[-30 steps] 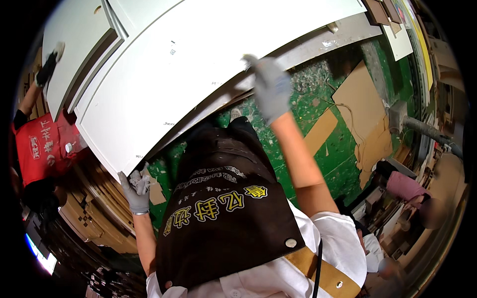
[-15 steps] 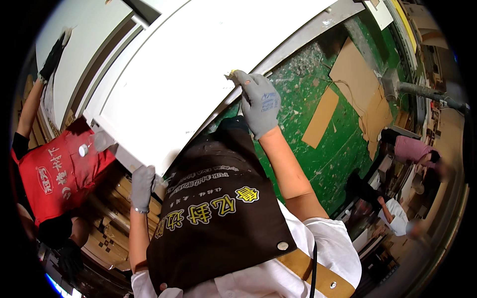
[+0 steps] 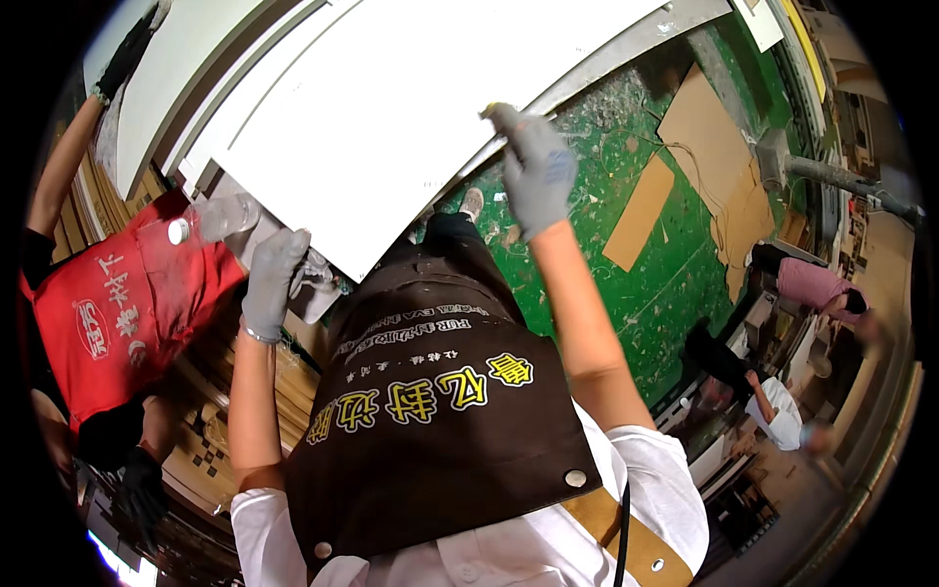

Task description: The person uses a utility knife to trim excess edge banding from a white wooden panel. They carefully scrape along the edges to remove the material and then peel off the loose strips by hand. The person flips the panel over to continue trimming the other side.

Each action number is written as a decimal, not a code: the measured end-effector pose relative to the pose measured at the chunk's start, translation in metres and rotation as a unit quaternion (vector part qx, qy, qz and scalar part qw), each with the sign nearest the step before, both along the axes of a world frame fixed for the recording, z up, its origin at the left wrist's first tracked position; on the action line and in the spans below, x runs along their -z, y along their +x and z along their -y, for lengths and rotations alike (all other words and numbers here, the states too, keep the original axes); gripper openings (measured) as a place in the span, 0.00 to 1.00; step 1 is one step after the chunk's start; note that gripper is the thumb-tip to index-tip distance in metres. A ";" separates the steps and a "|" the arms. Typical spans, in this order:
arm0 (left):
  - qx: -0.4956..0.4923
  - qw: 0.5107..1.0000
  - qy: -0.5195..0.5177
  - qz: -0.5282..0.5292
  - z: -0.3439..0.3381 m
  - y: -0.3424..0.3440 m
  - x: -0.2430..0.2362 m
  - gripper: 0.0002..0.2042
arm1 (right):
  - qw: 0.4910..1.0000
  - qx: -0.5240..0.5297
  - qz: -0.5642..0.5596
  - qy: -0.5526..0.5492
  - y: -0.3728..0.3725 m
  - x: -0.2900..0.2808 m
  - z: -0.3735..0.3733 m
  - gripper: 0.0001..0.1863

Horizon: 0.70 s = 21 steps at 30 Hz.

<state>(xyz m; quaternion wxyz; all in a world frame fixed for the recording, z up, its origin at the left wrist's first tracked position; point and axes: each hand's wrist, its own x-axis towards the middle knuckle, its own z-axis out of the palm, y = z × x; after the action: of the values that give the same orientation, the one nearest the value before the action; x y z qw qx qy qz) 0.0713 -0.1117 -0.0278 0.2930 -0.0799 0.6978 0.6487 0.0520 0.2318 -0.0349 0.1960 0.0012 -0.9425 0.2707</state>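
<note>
A white panel (image 3: pixel 411 127) stretches ahead and rightward, its near corner by the curled left hand (image 3: pixel 274 286), its long edge beside the half-closed right hand (image 3: pixel 539 174); what either grips is unclear.

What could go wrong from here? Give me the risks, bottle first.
The clear bottle shows close to the left hand and the edge of the white panel, so a sideways shift might knock it.

The panel's near corner points toward the dark brown apron and could jab or snag it.

A loose cardboard strip on the green floor might slip underfoot.
</note>
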 end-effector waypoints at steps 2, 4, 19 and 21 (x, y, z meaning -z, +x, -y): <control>-0.002 1.000 -0.003 0.011 -0.002 -0.002 -0.003 0.19 | 0.999 -0.026 0.029 -0.019 0.026 -0.003 0.030 0.22; 0.012 1.000 -0.009 0.001 0.000 -0.003 -0.002 0.19 | 0.997 -0.050 0.046 -0.035 0.045 -0.012 0.056 0.22; 0.088 0.996 -0.018 0.003 -0.002 -0.022 -0.016 0.20 | 0.992 -0.094 0.071 0.047 0.078 -0.016 0.098 0.25; 0.083 0.996 -0.013 -0.016 0.001 -0.021 -0.002 0.20 | 0.990 -0.119 0.067 -0.027 0.094 -0.019 0.122 0.25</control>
<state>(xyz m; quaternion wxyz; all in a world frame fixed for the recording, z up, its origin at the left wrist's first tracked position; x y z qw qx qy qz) 0.0505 -0.1126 -0.0260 0.3338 -0.0152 0.7150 0.6141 0.1457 0.1093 -0.0159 0.0984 0.0900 -0.9390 0.3169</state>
